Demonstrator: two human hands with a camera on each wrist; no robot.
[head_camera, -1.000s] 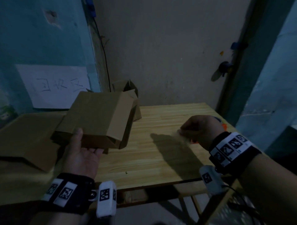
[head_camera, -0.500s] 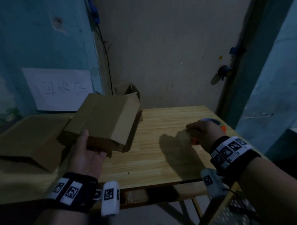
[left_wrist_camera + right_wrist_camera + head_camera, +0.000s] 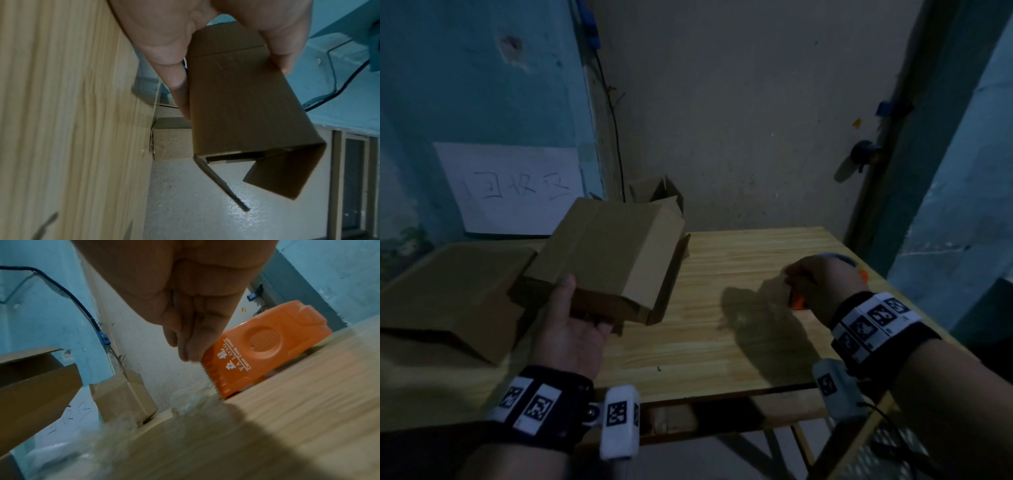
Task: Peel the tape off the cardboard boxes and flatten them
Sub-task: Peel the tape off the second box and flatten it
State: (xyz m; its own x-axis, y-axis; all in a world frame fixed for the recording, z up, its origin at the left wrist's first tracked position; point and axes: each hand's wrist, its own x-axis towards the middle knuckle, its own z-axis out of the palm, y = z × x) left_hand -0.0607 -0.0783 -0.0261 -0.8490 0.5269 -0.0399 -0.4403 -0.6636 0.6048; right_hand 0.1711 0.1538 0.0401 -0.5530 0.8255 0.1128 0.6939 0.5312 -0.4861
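Observation:
My left hand (image 3: 571,318) grips a brown cardboard box (image 3: 606,253) above the table, thumb on top and fingers underneath. In the left wrist view the box (image 3: 236,105) shows loose flaps hanging open at its far end. My right hand (image 3: 815,277) is low at the table's right side, against an orange tape dispenser (image 3: 796,303). In the right wrist view its fingertips (image 3: 189,353) are pinched together at the toothed edge of the dispenser (image 3: 263,356). A crumpled strip of clear tape (image 3: 185,402) trails below them onto the wood.
The wooden table (image 3: 722,349) stands against the wall, its front edge close to me. Flattened cardboard (image 3: 448,291) lies at the left. Another open box (image 3: 657,192) stands at the back by the wall. A paper sign (image 3: 510,188) hangs on the blue wall.
My right hand has sunk with the tape to the dispenser's edge. The left hand keeps its hold on the box, which has hardly moved.

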